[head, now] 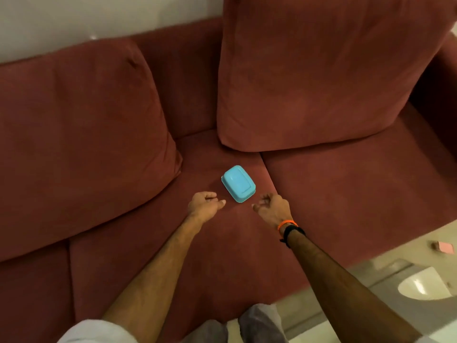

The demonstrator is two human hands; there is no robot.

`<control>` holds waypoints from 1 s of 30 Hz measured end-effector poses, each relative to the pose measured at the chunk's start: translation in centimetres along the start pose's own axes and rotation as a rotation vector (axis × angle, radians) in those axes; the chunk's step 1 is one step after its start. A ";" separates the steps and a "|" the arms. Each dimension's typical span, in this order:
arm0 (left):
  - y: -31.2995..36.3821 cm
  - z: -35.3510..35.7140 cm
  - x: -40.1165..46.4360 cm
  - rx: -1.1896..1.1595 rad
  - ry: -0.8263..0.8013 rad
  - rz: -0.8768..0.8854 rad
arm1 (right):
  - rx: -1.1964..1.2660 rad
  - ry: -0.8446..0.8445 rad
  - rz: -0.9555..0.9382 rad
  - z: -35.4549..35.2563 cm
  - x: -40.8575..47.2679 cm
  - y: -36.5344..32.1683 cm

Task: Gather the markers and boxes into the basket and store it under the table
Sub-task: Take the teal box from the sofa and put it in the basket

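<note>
A small light-blue plastic box with rounded corners lies on the seat of a dark red sofa, near the seam between two seat cushions. My left hand hovers just left of the box, fingers loosely curled, holding nothing. Just right of the box's near end is my right hand, with loosely curled fingers and nothing in it; orange and black bands circle its wrist. Neither hand touches the box. No markers or basket are in view.
Two large back cushions lean against the sofa back, one on each side. At lower right is pale floor with a small pink object and a white rounded object. My knees show at the bottom edge.
</note>
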State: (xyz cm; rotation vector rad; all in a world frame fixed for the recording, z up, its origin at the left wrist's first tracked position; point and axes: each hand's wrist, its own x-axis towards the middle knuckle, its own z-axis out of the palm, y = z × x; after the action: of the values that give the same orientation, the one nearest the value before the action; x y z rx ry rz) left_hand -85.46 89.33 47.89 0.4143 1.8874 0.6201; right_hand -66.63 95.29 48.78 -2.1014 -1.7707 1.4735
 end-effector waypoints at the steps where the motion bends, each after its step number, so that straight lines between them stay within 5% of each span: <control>1: 0.3 0.0 -0.2 -0.025 -0.021 -0.006 | -0.003 -0.009 0.011 -0.4 -0.1 -0.4; 8: 0.7 6.1 12.4 -0.177 -0.031 -0.253 | -0.092 -0.085 0.110 3.4 14.3 1.3; 14: 1.0 7.9 15.7 -0.160 -0.025 -0.265 | -0.077 -0.209 0.096 4.6 18.0 2.1; 30: 2.5 5.0 2.6 -0.364 0.034 -0.149 | 0.179 -0.157 -0.057 0.8 5.9 1.8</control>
State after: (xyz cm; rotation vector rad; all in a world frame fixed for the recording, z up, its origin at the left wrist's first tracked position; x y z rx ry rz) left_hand -81.84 93.86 45.89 0.0278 1.7696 0.8536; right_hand -66.32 98.79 43.64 -1.8819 -1.6584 1.7518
